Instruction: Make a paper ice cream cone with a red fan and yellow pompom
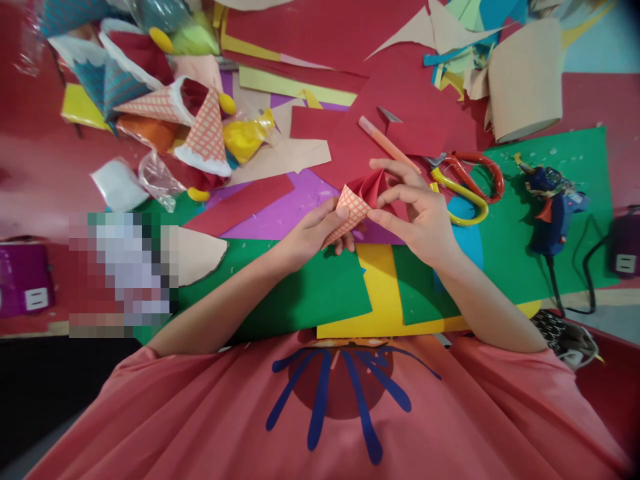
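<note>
My left hand (320, 223) is wrapped round a small paper cone (349, 212) with an orange lattice pattern outside and a red inner side. The cone's wide end tilts up to the right. At that rim, my right hand (417, 210) pinches the edge of the cone between thumb and fingers. Just right of my right hand lie scissors (475, 193) with red and yellow handles. Above it rests an orange marker (387, 143) on red paper (345, 150). Purple paper (265, 213) and green paper (300, 287) lie under my hands.
Finished-looking cones with white trim (207, 133) sit at the upper left among bagged coloured pieces (247, 137). A dark blue glue gun (555, 217) with its cord lies at the right. Behind it stands a beige paper cup shape (525, 80). Paper scraps (440, 30) cover the back.
</note>
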The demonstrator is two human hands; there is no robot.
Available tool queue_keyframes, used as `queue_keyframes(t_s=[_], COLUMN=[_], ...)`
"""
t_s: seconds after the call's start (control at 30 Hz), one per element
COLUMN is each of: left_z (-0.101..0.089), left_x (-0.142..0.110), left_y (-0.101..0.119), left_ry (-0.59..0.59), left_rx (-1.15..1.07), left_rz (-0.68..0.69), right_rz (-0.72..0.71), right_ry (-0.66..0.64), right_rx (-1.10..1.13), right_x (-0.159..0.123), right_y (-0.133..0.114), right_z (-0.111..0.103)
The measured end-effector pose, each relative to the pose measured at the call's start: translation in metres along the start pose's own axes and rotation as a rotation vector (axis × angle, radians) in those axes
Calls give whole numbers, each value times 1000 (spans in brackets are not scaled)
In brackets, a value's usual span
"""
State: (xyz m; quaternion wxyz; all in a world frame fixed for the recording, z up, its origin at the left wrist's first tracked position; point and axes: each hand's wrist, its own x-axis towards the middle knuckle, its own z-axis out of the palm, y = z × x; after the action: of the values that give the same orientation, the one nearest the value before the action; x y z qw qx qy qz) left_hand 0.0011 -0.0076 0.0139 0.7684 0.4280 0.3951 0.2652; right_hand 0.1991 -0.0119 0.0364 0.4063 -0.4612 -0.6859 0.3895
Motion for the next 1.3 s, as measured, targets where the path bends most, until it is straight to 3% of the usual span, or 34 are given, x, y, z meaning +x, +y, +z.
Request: queue_keyframes(t_s=[0.17, 0.3, 0.83, 1.07, 1.3], left_z=[1, 3, 7, 6, 6], left_x=[0, -1, -2, -2, -1], left_y=[5, 13, 12, 15, 14], left_ry=[11, -19, -26, -82, -62], left_rx=[3, -55, -145, -131, -120], left_rz=[-5, -35, 12, -75, -100], right_rz=[-74, -71, 3, 10, 7], right_ry=[131, 208, 94, 78, 58], right_rx=[-126, -92, 25, 15, 8], right_x=[-2, -2, 0, 1, 2], right_y=[-6, -4, 1, 1, 0], right_z=[-2, -6, -4, -4, -3])
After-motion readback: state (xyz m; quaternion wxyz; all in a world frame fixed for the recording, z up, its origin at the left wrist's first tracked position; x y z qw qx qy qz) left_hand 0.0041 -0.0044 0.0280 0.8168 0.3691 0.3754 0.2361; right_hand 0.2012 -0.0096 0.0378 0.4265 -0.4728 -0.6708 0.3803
